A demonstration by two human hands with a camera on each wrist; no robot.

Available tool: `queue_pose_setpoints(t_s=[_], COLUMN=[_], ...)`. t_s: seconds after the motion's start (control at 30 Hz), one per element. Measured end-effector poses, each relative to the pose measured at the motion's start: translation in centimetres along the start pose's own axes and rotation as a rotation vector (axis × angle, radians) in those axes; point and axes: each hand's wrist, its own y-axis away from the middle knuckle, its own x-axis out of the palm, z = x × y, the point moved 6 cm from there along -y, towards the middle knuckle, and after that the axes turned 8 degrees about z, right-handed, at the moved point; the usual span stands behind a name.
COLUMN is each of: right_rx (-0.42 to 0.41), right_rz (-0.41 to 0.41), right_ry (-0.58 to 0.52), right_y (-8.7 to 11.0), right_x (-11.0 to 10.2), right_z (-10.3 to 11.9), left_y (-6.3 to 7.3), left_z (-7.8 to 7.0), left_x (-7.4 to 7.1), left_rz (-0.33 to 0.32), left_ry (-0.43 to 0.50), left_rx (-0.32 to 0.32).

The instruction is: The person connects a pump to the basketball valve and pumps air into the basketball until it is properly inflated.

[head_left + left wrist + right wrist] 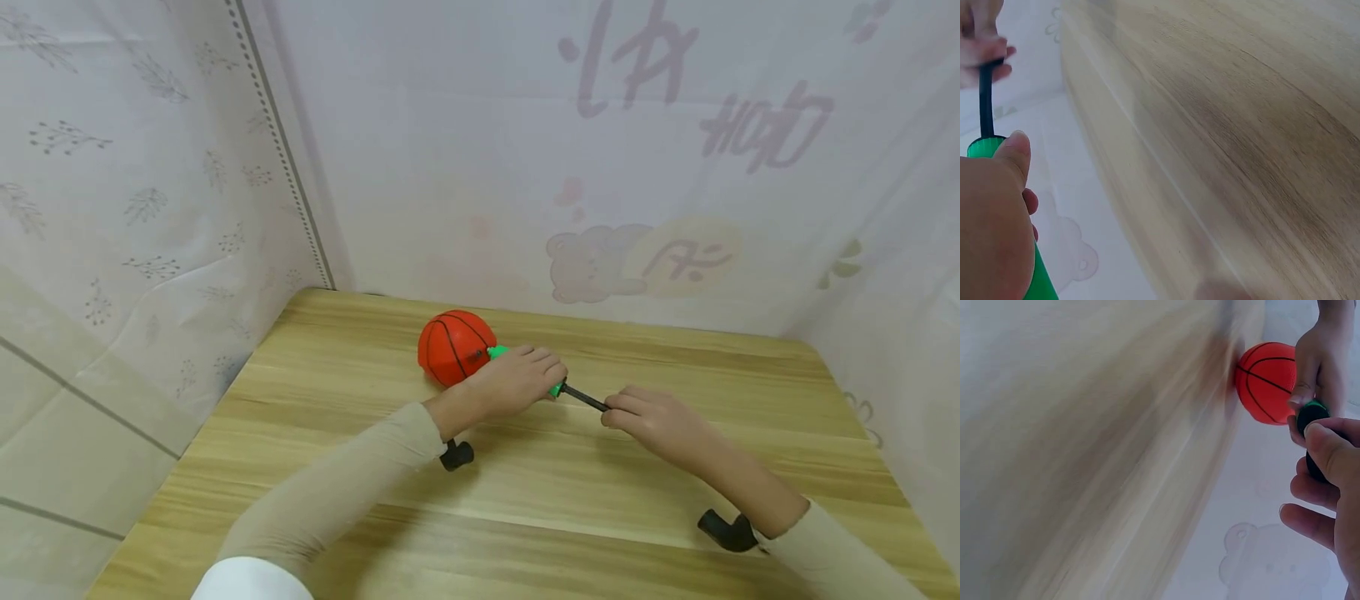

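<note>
A red toy basketball (450, 346) with black lines sits toward the back of the table, its lower side flattened in the head view. My left hand (517, 382) grips the green barrel of a hand pump (498, 352), whose tip points at the ball's right side. From the barrel's other end a black rod (585, 398) runs to my right hand (656, 421). There my right thumb and fingers pinch the black handle (1316, 464), with some fingers held loose in the right wrist view. Most of the barrel is hidden under my left hand.
The wooden table (525, 517) reaches back to a pale printed curtain (450, 150), with another patterned curtain (135, 167) along the left. Black mounts (457, 455) hang below both wrists, low over the tabletop.
</note>
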Motion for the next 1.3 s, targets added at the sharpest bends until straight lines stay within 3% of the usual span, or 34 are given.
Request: queue_pose_setpoints(t_s=[0.2,0.37,0.67,1.0,1.3], right_rx=[0.040,0.052,0.045,0.038,0.028], right_rz=[0.014,0.054,0.081,0.018,-0.036], right_ry=[0.036,0.047,0.027,0.007,0.007], right_y=[2.2,2.8,0.6,-2.8,-2.1], right_x=[-1.3,-1.3,0.4,2.1,1.6], right_z=[0.6,0.7,-0.7,-1.1,-0.4], left_y=[0.3,0.4,-0.4,-0.5,-0.2], left_z=[0.3,0.6,0.5,-0.3,-0.5], left_x=[-0.1,-0.3,-0.1,0.1,-0.1], left_rz=[0.013,0.020,0.020,0.025,-0.013], left_ry=[-0.029,-0.054,-0.068,-0.100,-0.093], left_rx=[0.002,-0.008,-0.023,-0.017,0.003])
